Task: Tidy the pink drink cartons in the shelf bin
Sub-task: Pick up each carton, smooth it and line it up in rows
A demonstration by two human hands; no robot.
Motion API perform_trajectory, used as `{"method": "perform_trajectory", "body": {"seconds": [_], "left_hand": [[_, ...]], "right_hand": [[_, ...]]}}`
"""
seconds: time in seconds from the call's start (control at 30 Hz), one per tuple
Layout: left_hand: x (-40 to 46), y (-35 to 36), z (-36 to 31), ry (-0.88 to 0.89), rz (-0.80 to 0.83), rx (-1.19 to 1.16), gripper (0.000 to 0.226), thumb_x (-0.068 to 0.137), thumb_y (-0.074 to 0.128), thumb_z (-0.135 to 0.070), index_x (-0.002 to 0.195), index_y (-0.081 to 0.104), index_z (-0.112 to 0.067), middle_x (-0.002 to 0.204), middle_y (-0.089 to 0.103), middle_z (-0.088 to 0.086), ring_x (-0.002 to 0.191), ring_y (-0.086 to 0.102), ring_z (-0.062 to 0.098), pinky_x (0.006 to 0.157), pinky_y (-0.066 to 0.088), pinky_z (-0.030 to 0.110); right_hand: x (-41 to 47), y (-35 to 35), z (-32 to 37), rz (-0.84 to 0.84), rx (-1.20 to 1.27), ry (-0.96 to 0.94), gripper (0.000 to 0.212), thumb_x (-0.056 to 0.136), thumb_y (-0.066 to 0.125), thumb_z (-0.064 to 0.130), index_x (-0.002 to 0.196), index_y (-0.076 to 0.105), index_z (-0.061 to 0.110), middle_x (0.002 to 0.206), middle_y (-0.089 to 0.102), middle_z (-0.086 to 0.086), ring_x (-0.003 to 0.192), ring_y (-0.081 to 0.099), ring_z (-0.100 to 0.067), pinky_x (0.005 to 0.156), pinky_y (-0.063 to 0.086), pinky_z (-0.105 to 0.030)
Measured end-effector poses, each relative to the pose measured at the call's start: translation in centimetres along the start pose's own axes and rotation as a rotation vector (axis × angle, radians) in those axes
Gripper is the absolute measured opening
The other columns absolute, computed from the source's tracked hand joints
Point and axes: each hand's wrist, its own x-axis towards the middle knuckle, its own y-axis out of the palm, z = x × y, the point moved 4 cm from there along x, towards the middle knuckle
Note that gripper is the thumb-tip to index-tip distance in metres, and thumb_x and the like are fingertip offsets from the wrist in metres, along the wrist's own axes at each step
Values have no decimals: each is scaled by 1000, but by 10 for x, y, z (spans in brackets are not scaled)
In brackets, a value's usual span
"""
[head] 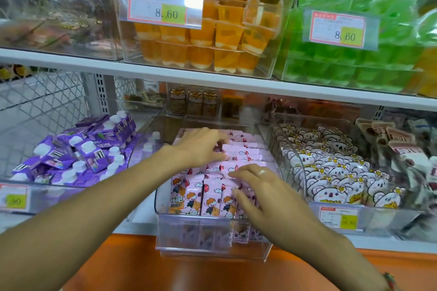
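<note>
Both hands are down inside the clear plastic shelf bin (165, 224) on the lower shelf, among the pink drink cartons (241, 149) that fill it in rows from front to back. The left hand (203, 146) reaches to the back half of the bin, its fingers curled round the tops of the cartons in a rear row. The right hand (255, 186) lies nearer the front, fingers fairly straight and spread, their tips pressing on the tops and faces of the front-right cartons; a pale ring (262, 172) sits on one finger. The cartons are pale pink with white clouds, a red balloon and a cartoon child with orange hair (the front row stands upright, faces outward). Their printed characters are too small to read. On the shelf above, a bin of orange jelly cups (212, 38) carries a price tag (162, 6) reading 8.60, and the green packs (354, 61) beside it show the same price.
</note>
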Motion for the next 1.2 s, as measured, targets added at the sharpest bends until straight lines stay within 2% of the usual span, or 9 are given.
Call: {"method": "perform_trajectory", "body": {"seconds": [0.13,0.27,0.47,0.6,0.77,0.9,1.0,1.1,1.2], "left_hand": [[1,2,5,22,107,0,29,98,48,-38,110,69,-22,113,66,-3,95,57,15,79,43,30],[-4,-8,6,61,-90,30,25,92,54,-44,112,65,-34,115,61,-9,97,46,7,78,41,31],[-10,3,-8,39,-4,69,27,86,65,-43,107,68,-27,118,60,-6,111,45,15,84,43,35],[-13,-10,-8,-79,-190,-229,13,91,62,-31,101,65,-23,116,62,-1,107,51,14,86,43,32],[-35,-35,-5,-227,-478,-818,10,95,55,-13,104,59,-12,109,66,9,105,62,22,93,51,39],[-71,-45,-13,-229,-773,-976,5,96,55,-14,96,57,-19,101,69,9,96,66,21,84,55,32],[-97,-50,-15,-210,-882,-1038,5,95,56,-17,94,59,-21,91,69,0,87,66,10,77,53,20],[-108,-47,-20,-213,-814,-1104,6,93,57,-19,96,62,-21,96,70,7,96,67,20,89,54,37],[-109,-39,-27,-198,-714,-1106,11,92,58,-20,101,65,-17,97,72,4,95,67,17,91,53,39]], "right_hand": [[-3,4,3,58,-125,-64,44,101,32,40,144,33,30,139,42,11,126,33,-8,98,27,-20],[-3,5,2,32,-125,-65,42,101,34,38,142,37,29,137,43,10,126,34,-10,99,29,-23],[3,8,0,8,-161,-25,37,100,33,36,136,41,30,129,47,9,117,42,-14,91,35,-28],[3,9,-1,8,-149,-17,38,99,36,36,136,42,31,131,48,9,119,43,-13,92,36,-26],[3,9,-2,8,-147,-19,39,99,35,38,137,40,33,131,47,11,118,42,-11,91,34,-25],[4,6,-2,-3,-124,-19,38,100,35,39,137,40,35,132,46,13,118,43,-10,78,27,-20],[7,-2,-2,-87,1,52,36,100,37,37,135,43,31,126,51,11,114,48,-10,76,32,-22],[10,-15,4,-267,326,133,39,97,40,43,133,45,28,125,53,12,115,48,-5,91,40,-24],[15,-12,14,-175,693,202,48,88,43,56,132,45,37,122,50,21,113,47,4,93,40,-20]]}}
